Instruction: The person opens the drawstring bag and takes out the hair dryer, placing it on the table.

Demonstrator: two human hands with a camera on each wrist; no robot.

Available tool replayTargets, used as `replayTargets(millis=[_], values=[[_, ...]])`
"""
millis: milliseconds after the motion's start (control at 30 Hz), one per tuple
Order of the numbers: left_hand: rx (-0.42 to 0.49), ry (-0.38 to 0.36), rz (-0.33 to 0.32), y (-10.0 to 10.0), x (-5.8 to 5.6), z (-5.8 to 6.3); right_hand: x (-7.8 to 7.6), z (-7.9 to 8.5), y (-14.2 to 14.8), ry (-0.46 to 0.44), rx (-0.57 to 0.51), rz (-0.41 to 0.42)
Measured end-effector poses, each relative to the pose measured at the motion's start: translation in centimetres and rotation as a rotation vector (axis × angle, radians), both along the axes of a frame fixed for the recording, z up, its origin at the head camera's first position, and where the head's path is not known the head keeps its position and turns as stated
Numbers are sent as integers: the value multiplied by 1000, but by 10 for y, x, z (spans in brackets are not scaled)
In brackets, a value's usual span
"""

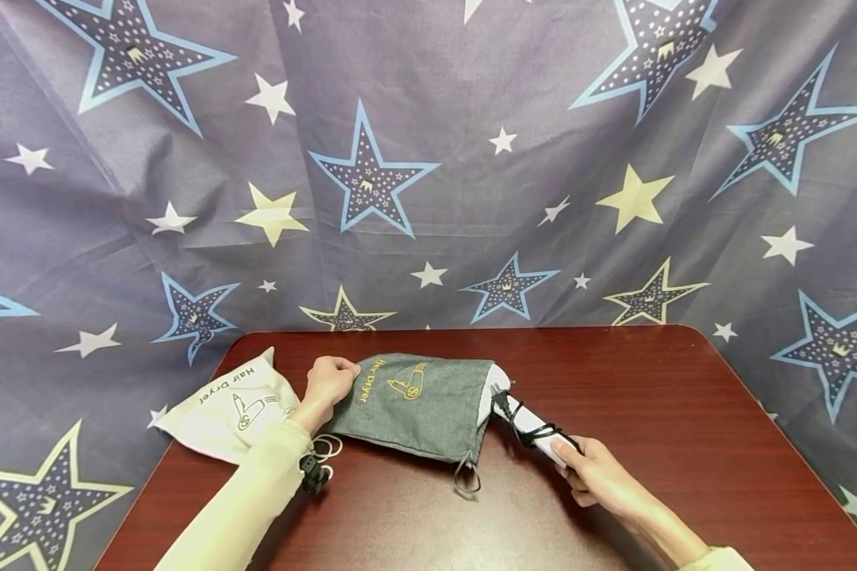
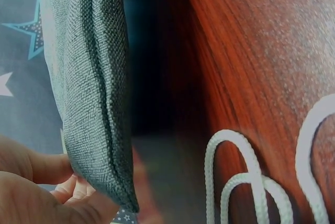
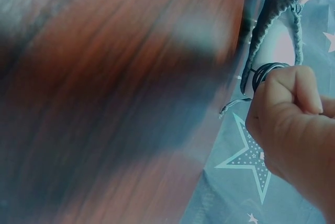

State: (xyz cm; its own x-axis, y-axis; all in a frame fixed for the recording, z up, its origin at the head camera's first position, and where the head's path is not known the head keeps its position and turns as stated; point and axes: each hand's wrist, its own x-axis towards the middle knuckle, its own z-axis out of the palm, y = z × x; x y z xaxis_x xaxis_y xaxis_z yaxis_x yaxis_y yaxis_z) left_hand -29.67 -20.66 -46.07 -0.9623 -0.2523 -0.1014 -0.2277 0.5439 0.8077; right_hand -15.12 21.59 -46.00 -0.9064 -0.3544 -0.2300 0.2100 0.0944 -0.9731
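A grey drawstring bag with yellow "Hair Dryer" print lies above the middle of the table, its mouth to the right. My left hand pinches its closed left end between thumb and fingers; the left wrist view shows this grip on the bag's corner. From the mouth sticks a white hair dryer, its head partly hidden inside the cloth. Around its handle winds a black cord, with the plug near the bag's opening. My right hand grips the handle's end.
A cream drawstring bag, also printed "Hair Dryer", lies at the left under my left forearm. Its white cord and black toggle rest beside my wrist. Behind the red-brown table hangs a star-patterned curtain.
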Motion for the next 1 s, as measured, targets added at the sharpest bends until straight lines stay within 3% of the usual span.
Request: replayTargets(millis=[367, 1000], values=[[10, -1, 0, 1, 2, 6, 0, 1, 0, -8, 11, -34], [8, -2, 3, 0, 4, 5, 0, 2, 0, -14, 21, -68]])
